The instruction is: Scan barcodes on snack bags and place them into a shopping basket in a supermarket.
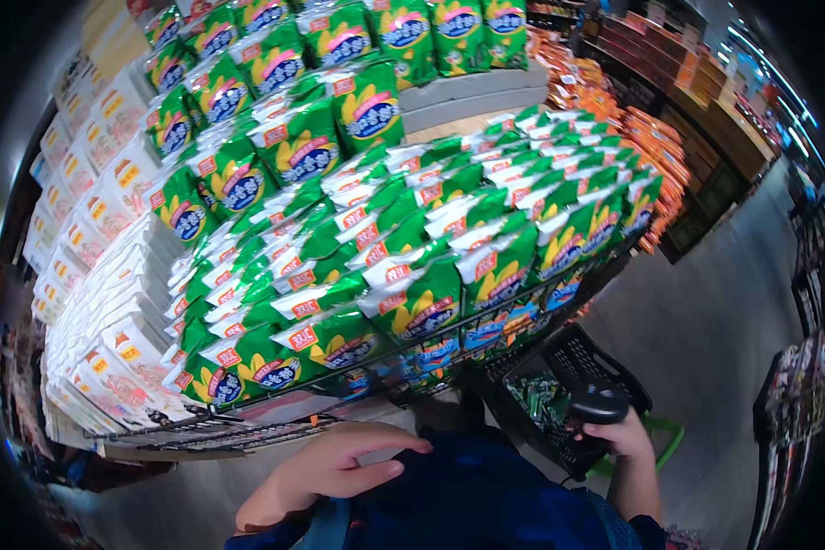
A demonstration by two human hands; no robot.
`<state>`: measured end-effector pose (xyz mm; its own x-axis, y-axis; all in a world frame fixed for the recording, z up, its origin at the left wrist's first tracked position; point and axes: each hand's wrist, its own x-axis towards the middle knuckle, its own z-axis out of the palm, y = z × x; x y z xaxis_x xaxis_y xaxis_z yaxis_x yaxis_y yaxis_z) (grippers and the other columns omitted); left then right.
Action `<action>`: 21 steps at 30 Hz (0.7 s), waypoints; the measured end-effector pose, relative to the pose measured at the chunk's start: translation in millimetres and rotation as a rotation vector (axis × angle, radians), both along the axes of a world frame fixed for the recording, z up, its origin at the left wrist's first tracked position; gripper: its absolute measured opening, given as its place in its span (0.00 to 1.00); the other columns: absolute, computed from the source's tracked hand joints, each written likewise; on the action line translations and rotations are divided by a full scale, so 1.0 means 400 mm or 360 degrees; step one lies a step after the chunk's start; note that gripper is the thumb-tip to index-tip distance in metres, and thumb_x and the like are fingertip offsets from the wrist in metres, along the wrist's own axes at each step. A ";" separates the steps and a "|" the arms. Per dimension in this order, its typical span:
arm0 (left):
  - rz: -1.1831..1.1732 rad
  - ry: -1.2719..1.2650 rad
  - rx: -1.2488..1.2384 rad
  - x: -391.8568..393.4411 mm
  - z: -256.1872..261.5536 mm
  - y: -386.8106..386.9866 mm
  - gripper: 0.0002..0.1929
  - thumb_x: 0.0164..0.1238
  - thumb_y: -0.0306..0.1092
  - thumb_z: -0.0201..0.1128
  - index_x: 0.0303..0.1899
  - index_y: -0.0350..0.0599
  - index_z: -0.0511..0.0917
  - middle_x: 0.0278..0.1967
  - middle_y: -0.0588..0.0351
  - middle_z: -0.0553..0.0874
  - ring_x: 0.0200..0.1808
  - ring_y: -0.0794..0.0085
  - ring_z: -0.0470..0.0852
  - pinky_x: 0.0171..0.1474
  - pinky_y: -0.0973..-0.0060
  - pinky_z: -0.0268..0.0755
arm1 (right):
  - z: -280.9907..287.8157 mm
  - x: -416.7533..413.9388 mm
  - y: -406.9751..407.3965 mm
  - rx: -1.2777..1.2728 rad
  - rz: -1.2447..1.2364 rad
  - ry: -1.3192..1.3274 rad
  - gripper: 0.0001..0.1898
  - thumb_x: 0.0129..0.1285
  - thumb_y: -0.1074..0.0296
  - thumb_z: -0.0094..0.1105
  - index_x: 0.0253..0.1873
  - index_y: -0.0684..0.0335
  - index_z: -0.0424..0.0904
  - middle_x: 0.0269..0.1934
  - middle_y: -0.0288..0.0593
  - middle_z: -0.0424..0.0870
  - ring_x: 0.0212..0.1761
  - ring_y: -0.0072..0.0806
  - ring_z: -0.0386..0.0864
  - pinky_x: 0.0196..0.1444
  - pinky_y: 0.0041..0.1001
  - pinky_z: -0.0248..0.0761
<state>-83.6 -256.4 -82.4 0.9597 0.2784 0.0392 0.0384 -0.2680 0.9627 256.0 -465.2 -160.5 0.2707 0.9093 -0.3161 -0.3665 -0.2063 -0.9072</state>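
My left hand (pixel 354 460) is held in front of my dark blue top, thumb and fingers apart, with nothing in it. My right hand (pixel 619 433) is closed around a black handle (pixel 599 403) above a black plastic shopping basket (pixel 576 364). Inside the basket lie several small green packets (pixel 537 399). Before me, rows of green snack bags (pixel 412 302) with yellow corn pictures and white tops fill a black wire display rack (pixel 344 377). More green bags (pixel 302 144) stand in tiers behind them.
White packages (pixel 103 357) are stacked at the left of the rack. Orange packets (pixel 653 158) are piled at its far right end. A wooden counter (pixel 739 141) stands beyond them. A bright green bar (pixel 667 440) juts out beside the basket, and grey floor (pixel 687 323) runs along the right.
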 end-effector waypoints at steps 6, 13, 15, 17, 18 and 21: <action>-0.0324 0.0205 0.0149 0.122 -0.082 -0.050 0.18 0.67 0.36 0.58 0.56 0.40 0.75 0.50 0.47 0.82 0.52 0.60 0.81 0.55 0.69 0.70 | -0.330 -0.052 -0.247 -0.0641 -0.0237 -0.0007 0.09 0.51 0.75 0.63 0.39 0.66 0.81 0.31 0.39 0.83 0.29 0.25 0.80 0.32 0.25 0.73; -0.0442 0.0829 0.0465 0.306 -0.208 -0.087 0.21 0.69 0.41 0.57 0.57 0.38 0.73 0.52 0.44 0.81 0.55 0.56 0.78 0.58 0.67 0.68 | -0.547 -0.070 -0.433 -0.1022 -0.0545 -0.0150 0.12 0.48 0.67 0.65 0.37 0.66 0.81 0.25 0.39 0.82 0.27 0.25 0.79 0.32 0.28 0.73; -0.0400 0.0953 0.0487 0.366 -0.304 -0.092 0.22 0.68 0.45 0.58 0.55 0.38 0.74 0.52 0.42 0.80 0.55 0.52 0.78 0.58 0.66 0.69 | -0.542 -0.042 -0.437 -0.1029 -0.0562 -0.0147 0.12 0.51 0.65 0.65 0.37 0.66 0.81 0.28 0.40 0.82 0.27 0.26 0.79 0.30 0.28 0.73; -0.0455 0.1026 0.0565 0.435 -0.409 -0.114 0.22 0.67 0.44 0.58 0.54 0.37 0.75 0.51 0.41 0.80 0.55 0.52 0.78 0.58 0.66 0.69 | -0.646 -0.025 -0.515 -0.1085 -0.0695 -0.0120 0.07 0.53 0.69 0.63 0.34 0.65 0.80 0.23 0.38 0.80 0.24 0.23 0.77 0.28 0.25 0.70; -0.0449 0.1118 0.0529 0.479 -0.447 -0.133 0.22 0.67 0.44 0.58 0.54 0.37 0.75 0.51 0.41 0.81 0.55 0.52 0.78 0.58 0.66 0.69 | -0.660 -0.013 -0.525 -0.0994 -0.0729 0.0012 0.08 0.53 0.63 0.64 0.30 0.62 0.81 0.20 0.35 0.78 0.22 0.21 0.75 0.29 0.26 0.68; -0.0596 0.1391 0.0472 0.566 -0.637 -0.175 0.21 0.68 0.43 0.57 0.53 0.37 0.76 0.50 0.41 0.81 0.54 0.53 0.79 0.58 0.67 0.69 | -0.734 0.030 -0.560 -0.1121 -0.0667 0.0029 0.12 0.55 0.63 0.66 0.39 0.64 0.80 0.26 0.38 0.81 0.29 0.24 0.78 0.35 0.27 0.71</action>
<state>142.7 -326.3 -337.1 0.7085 0.0448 -0.7043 0.5656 -0.6330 0.5287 267.8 -689.2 -454.2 0.5331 0.3202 -0.7831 -0.5533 -0.5683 -0.6090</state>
